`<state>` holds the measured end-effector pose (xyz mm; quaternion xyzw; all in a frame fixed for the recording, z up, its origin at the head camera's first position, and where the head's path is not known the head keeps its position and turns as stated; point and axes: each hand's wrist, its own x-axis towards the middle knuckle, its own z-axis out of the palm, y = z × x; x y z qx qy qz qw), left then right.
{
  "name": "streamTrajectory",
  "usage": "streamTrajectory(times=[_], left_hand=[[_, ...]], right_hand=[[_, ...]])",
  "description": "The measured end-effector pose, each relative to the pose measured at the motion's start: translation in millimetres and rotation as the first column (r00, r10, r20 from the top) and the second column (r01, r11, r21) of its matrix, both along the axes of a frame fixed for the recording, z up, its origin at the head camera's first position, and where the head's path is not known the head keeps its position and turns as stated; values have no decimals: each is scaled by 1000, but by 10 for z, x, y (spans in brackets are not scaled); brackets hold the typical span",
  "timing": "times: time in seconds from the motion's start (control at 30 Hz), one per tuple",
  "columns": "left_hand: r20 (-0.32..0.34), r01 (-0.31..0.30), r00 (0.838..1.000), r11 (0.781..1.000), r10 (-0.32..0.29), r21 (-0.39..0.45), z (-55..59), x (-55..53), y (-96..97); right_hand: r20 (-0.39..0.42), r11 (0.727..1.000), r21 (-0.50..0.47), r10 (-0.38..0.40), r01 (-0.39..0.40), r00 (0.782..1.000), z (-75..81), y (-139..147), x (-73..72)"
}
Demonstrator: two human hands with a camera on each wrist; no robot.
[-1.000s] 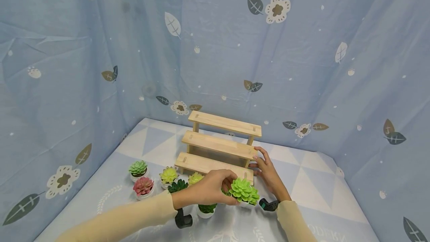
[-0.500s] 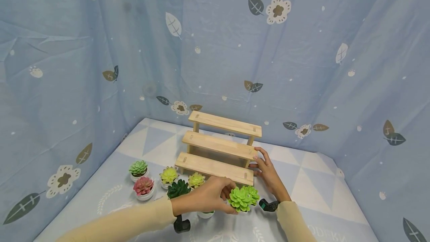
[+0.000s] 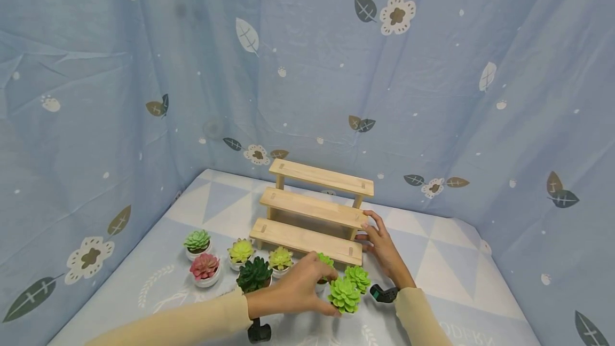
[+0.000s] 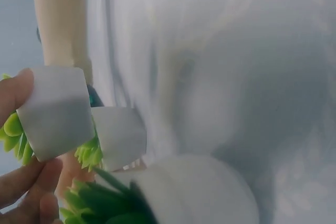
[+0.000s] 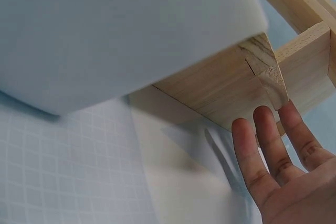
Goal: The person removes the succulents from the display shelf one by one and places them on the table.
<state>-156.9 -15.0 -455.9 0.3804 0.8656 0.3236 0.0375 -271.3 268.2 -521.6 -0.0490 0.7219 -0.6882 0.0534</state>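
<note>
My left hand (image 3: 299,286) pinches a bright green potted succulent (image 3: 344,295) at the front. In the left wrist view its white square pot (image 4: 56,113) sits between thumb and fingers. A second bright green succulent (image 3: 357,277) stands just behind it, and a third (image 3: 325,260) shows partly behind my fingers. At the right end of a three-step wooden stand (image 3: 307,240), my right hand (image 3: 384,248) rests with extended fingers touching it. The right wrist view shows the fingertips at the wood's corner (image 5: 265,66), below a large white pot (image 5: 126,30).
Left of my hand stand a dark green succulent (image 3: 254,274), two yellow-green ones (image 3: 241,250), a red one (image 3: 205,266) and a pale green one (image 3: 197,241). Wrist camera mounts (image 3: 384,293) sit near the wrists. Blue patterned curtain (image 3: 307,68) encloses the table (image 3: 432,260).
My left hand has moved slightly toward the front with the succulent, drawing it away from the similar one behind. The right hand has stayed at the stand.
</note>
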Motion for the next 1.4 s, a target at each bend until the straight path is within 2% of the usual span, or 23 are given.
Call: streamTrajectory(times=[0.13, 0.27, 0.4, 0.47, 0.67, 0.87, 1.1, 1.4], left_hand=[[-89, 8, 996, 999, -11, -35, -35, 7, 21], [-103, 5, 995, 999, -10, -45, -76, 31, 28], [-159, 6, 987, 999, -14, -51, -121, 51, 35], [-212, 11, 977, 998, -23, -60, -145, 59, 38], [-364, 5, 931, 996, -37, -88, -199, 92, 53], [-391, -3, 919, 995, -37, -101, -234, 119, 74], [-459, -9, 887, 993, -45, -114, -284, 139, 88], [-504, -28, 863, 990, -45, -136, -308, 135, 73]], right_hand=[[-6, 1000, -7, 3, -3, 1000, 4, 2, -4], [5, 1000, -9, 5, -5, 1000, 7, 1, -4], [11, 1000, -11, 0, 0, 1000, 12, 5, -1], [8, 1000, -9, 0, 0, 1000, 14, 5, 3], [-5, 1000, -2, 4, -4, 1000, 9, 0, 2], [-5, 1000, -19, -4, 4, 1000, 16, -5, 10], [0, 1000, -11, -1, 1, 1000, 18, -15, 15], [5, 1000, -2, 5, -5, 1000, 15, -5, 10]])
